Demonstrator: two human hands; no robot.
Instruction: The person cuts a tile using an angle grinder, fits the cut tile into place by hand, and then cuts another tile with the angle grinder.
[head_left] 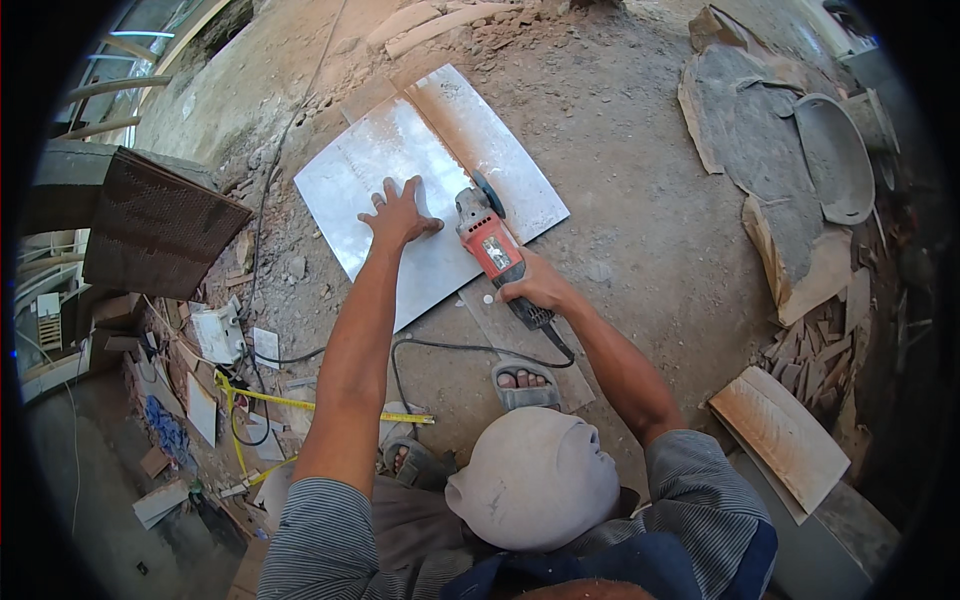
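A large glossy white tile [365, 155] lies on the dusty ground in front of me. My left hand [398, 215] presses flat on it with spread fingers, left of the cutting line. Wrapped round the rear of a red and black angle grinder [492, 245] is my right hand [540, 280]. The grinder's disc [489, 193] stands on edge at the line that runs across the tile, with reddish-brown dust along its right side. Whether the disc is spinning cannot be made out. A black cord [470, 347] trails from the grinder's rear toward the left.
Near my sandaled foot [523, 383] lies a yellow tape measure [325, 405]. Rubble and a brown tile [160, 225] are at left. At right are a grey basin [835, 160], torn paper sacking [765, 245], broken tile pieces [815, 345] and stacked tiles [780, 435].
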